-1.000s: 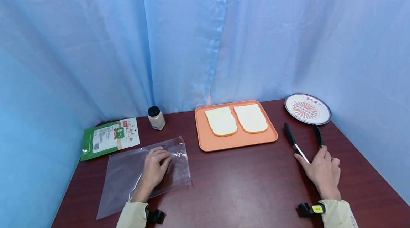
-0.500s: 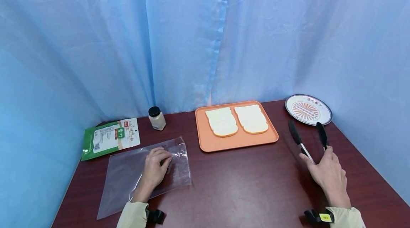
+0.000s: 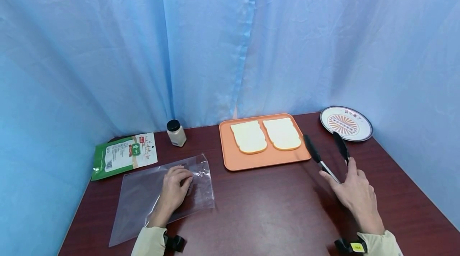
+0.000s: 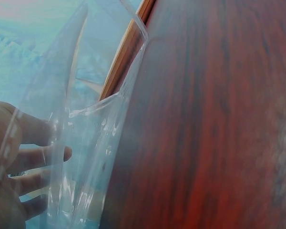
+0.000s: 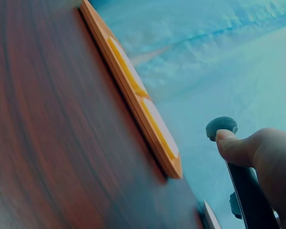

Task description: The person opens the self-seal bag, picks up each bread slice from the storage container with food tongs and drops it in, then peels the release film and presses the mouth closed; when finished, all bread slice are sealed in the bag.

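Observation:
My right hand (image 3: 357,196) grips a pair of tongs (image 3: 328,171) with black tips and silver arms. The tongs' arms are spread, with nothing between them, and point toward the far side just right of the orange tray. In the right wrist view my thumb lies along the tongs (image 5: 248,191). My left hand (image 3: 174,188) is over a large clear plastic bag (image 3: 134,204) at the left, its thumb and fingers curled together at the film. Through the raised film (image 4: 93,138) in the left wrist view, several fingers show.
Two bread slices (image 3: 248,137) lie side by side on the orange tray (image 3: 248,163) at the back. A patterned plate (image 3: 345,123) is at the back right. Behind the bag are a green and white packet (image 3: 123,155) and a black-capped jar (image 3: 176,133). Blue curtains (image 3: 208,48) surround the table.
My right hand and the tongs first shift slightly right, then swing left toward the tray. My left hand and the plastic bag stay in place.

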Available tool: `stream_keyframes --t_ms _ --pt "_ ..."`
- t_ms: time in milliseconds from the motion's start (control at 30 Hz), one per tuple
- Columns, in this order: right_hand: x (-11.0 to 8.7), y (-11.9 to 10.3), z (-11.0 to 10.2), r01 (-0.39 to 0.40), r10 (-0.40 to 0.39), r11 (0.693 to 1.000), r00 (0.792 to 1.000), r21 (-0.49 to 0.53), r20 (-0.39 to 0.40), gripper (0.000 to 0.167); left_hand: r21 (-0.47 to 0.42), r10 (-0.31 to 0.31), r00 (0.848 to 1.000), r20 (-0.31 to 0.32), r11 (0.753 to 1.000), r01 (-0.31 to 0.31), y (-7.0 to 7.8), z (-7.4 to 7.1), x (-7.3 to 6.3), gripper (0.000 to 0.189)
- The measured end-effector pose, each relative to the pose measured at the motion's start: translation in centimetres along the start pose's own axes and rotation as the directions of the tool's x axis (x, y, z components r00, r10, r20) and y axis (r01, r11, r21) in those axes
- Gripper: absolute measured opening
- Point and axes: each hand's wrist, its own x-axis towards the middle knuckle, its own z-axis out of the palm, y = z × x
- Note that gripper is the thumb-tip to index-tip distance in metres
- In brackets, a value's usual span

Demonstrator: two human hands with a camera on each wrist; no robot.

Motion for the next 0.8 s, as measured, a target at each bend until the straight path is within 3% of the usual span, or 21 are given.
stream_keyframes --t_ms 400,800 --pt "0.1 -3.4 1.2 0.077 -0.070 0.994 0.993 -0.074 0.099 0.111 -0.003 -0.040 0.999 0.029 0.999 0.040 0.2 -0.1 0.0 0.010" --pt "0.9 -5.6 1.9 0.099 -0.080 0.989 0.982 -0.107 0.169 0.113 0.001 -0.054 0.998 0.042 0.999 0.054 0.2 -0.1 0.0 0.010"
